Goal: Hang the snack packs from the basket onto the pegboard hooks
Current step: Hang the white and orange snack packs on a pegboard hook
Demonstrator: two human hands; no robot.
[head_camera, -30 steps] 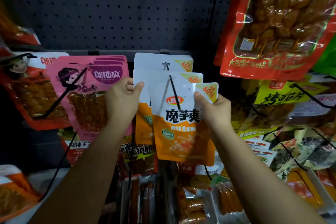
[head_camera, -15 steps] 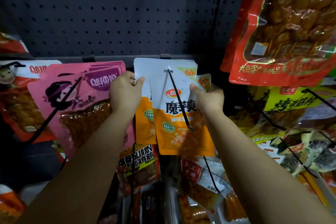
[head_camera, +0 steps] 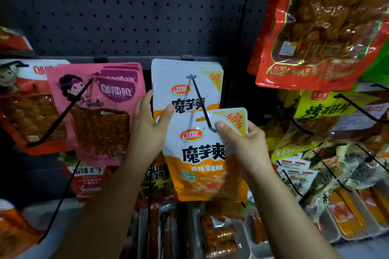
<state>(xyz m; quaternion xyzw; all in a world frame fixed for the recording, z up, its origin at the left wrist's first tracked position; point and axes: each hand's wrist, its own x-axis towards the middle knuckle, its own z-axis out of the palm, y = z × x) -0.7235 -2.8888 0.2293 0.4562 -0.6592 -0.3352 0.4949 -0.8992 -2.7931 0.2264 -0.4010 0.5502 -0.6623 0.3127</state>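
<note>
- A white-and-orange snack pack (head_camera: 205, 153) is held up in front of the pegboard (head_camera: 126, 6), its top edge at the tip of a black hook (head_camera: 202, 103).
- The right hand (head_camera: 242, 143) pinches its upper right corner (thumb on the front).
- The left hand (head_camera: 147, 128) grips its left edge.
- Matching packs (head_camera: 185, 82) hang behind on that hook, pink packs (head_camera: 99, 107) just left.

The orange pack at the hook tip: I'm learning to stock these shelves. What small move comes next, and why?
Probably slide the orange pack up and back along the hook to the hung packs. The left hand and right hand pinch its top corners, and the hook tip lies at its top edge, so it looks barely threaded and might slip off if released.
</note>
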